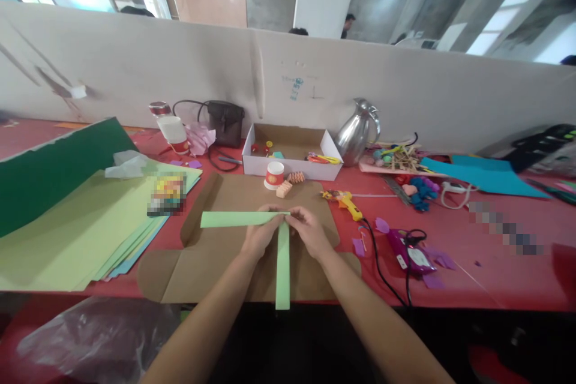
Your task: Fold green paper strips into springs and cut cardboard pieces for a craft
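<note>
Together both hands [284,229] pinch two crossed green paper strips [282,264]; no writing is legible.

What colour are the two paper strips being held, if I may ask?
Light green paper strips, seen in the head view.

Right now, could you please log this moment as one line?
left hand: on green paper strips | right hand: pinching their crossing | under: flattened cardboard

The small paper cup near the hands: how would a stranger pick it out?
Find the open white cardboard box at the back of the red table. Just before its front wall, on the flattened brown cardboard, stands the paper cup upside down: white, with a red band.
</note>
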Demonstrator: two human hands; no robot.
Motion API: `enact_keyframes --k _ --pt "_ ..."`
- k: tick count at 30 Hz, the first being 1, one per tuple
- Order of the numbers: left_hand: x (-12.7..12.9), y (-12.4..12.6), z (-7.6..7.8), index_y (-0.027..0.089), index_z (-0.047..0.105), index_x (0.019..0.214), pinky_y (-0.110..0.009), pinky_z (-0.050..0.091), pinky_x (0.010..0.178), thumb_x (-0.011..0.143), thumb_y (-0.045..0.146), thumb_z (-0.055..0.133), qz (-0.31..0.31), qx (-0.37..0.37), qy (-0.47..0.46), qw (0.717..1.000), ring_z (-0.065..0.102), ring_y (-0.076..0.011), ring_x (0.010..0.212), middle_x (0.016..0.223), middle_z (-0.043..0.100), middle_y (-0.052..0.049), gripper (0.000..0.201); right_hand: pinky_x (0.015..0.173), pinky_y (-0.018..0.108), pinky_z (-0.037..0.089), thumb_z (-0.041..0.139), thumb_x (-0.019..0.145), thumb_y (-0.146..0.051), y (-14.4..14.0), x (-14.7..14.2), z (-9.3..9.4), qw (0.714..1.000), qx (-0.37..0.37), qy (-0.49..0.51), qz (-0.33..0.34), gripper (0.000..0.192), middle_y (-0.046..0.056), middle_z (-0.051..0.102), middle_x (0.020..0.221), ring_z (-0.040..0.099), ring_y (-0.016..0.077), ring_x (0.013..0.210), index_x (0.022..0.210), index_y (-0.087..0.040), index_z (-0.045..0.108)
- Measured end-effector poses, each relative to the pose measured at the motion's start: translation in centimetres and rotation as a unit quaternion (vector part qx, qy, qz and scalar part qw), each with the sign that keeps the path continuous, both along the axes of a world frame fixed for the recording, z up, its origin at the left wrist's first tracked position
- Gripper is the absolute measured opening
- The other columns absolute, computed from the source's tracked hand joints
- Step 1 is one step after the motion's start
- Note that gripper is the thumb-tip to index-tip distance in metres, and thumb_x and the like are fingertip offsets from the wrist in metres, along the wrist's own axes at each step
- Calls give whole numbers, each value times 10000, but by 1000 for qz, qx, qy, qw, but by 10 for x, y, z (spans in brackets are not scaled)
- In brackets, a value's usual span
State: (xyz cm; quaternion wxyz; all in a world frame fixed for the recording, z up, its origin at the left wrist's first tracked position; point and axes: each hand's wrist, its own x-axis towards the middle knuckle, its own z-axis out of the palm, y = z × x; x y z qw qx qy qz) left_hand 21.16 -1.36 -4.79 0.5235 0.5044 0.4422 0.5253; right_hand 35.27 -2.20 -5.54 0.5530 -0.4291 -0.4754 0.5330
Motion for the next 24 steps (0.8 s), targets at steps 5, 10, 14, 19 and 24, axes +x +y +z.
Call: enact_keyframes --k 5,10,14,19,24 --pt "3 -2 0 188 725 1019 -343 484 836 722 412 722 -26 -32 -14 999 656 -242 908 984 730 -77 372 571 237 423 703 747 -383 0 4 2 999 14 -1 -35 207 -25 582 729 509 112 615 809 -204 618" --pt "3 -1 -6 165 748 930 -408 476 901 680 382 763 -18 -51 -7 999 658 -289 975 1001 743 -96 332 542 234 422 677 765 -432 -2 4 7 998 21 -26 -54 234 -18 587 695 504 122 606 787 -201 646" --pt "3 -2 -6 170 753 892 -408 486 886 665 374 773 -17 -49 1 999 675 -283 935 958 755 -83 306 509 238 409 692 742 -429 -3 4 8 997 29 -43 -65 242 -25 581 642 486 116 549 726 -193 642" --pt "4 -2 -5 165 747 903 -374 512 814 683 386 758 -4 -49 -4 999 686 -270 889 932 759 -81 312 570 246 442 645 788 -440 -3 2 7 996 34 -47 -72 238 -12 624 730 544 136 641 836 -208 648" --pt "4 -1 -5 154 749 880 -352 514 803 685 389 760 -16 -58 -11 998 687 -254 870 943 757 -88 305 544 252 422 653 785 -440 -2 4 5 994 45 -66 -75 246 -8 619 709 518 128 579 792 -194 634"
